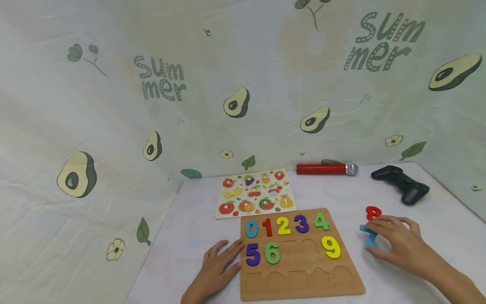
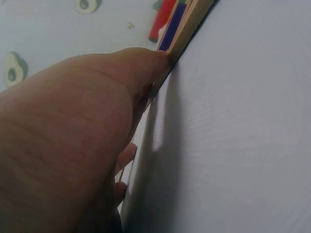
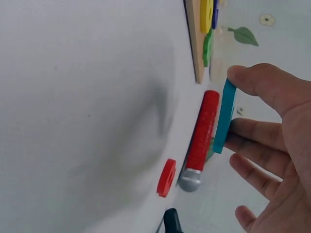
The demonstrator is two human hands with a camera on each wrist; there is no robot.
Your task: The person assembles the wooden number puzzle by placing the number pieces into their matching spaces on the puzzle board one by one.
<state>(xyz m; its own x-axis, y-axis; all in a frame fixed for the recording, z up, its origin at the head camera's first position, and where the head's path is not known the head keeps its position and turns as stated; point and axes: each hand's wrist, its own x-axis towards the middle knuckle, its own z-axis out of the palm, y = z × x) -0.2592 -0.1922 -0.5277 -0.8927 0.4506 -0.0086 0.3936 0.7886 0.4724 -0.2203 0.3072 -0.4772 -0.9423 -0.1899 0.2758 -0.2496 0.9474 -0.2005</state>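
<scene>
My right hand [image 1: 402, 245] pinches a blue number 7 [image 3: 225, 116] between thumb and fingers, raised off the table to the right of the wooden number board [image 1: 303, 288]. Just beyond that hand, a red number 8 [image 1: 373, 212] lies on the table, partly covered by the fingers in the head view. At the board's left edge my left hand [image 1: 216, 270] rests with fingers extended, the tips touching the wood. Numbers 0 to 6 and a yellow 9 [image 1: 331, 247] sit on the board. Bare outlined recesses show between the green 6 [image 1: 272, 253] and the 9.
Behind the number board lies a fruit picture board [image 1: 237, 207]. A red microphone [image 1: 320, 169] is at the table's back edge, and a black game controller [image 1: 400, 183] lies at the back right. A printed cloth [image 1: 265, 139] hangs behind the table.
</scene>
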